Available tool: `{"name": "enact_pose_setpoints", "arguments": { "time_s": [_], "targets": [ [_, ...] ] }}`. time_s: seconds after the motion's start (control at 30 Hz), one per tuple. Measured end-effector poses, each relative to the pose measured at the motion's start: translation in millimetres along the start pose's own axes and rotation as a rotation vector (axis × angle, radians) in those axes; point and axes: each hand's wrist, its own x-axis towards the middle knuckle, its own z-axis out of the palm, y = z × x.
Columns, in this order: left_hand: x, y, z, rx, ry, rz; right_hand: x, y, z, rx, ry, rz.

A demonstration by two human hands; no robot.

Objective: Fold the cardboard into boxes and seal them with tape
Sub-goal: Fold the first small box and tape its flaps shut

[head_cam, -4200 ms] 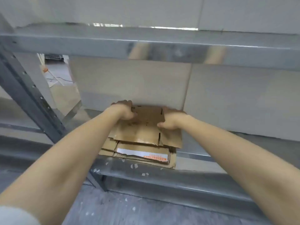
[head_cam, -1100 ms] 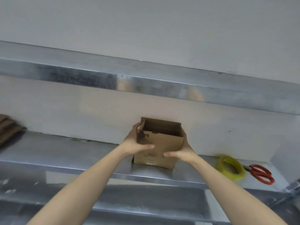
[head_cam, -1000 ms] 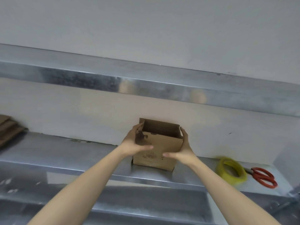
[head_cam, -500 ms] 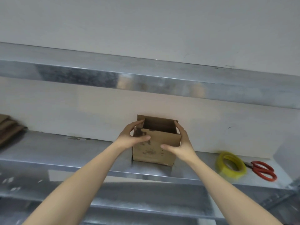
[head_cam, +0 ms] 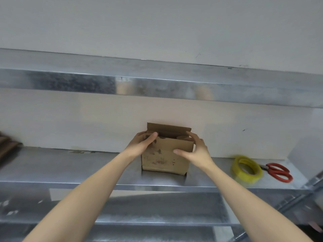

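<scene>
Folding stage: box [head_cam: 164, 159] formed, upright on the metal shelf [head_cam: 70, 165] near the wall. Top open, flaps not yet closed, no tape visible on it. My left hand [head_cam: 143, 142] and right hand [head_cam: 195, 151] each grip an upper corner. Brown cardboard, stained front. Tape roll [head_cam: 246, 168] lies unused, well right.

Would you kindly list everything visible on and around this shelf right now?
lower shelf: one, grey metal, under these things
cardboard box: one, brown, top open, middle of lower shelf
tape roll: one, yellow, right of box
scissors: one pair, red handles, right of tape roll
flat cardboard: stack, count unclear, brown, shelf's far left
upper shelf: one, grey metal, above
wall: one, white, behind
left hand: one, grips box's upper left
right hand: one, grips box's upper right
</scene>
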Motion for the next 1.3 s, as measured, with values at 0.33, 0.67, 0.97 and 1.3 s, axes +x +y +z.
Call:
{"name": "enact_pose_setpoints", "arguments": {
  "time_s": [0.33, 0.67, 0.97, 1.3],
  "targets": [
    [9.1, -8.5, -2.4, 0.115, 0.189, 0.036, 4.9, -2.1, 7.4, 0.038, 0.074, 0.008],
    [23.0, -7.1, -11.0, 0.417, 0.027, 0.199, 18.4, -10.5, -4.1, -0.19, -0.078, -0.032],
    [15.2, -8.1, 5.4, 0.464, 0.11, 0.217, 14.1, -1.0, -0.9, -0.165, -0.061, -0.025],
    [19.1, 11.9, 25.4, 0.749, 0.212, 0.187, 12.7, -1.2, -7.8, -0.233, -0.11, -0.048]
  ]
}}
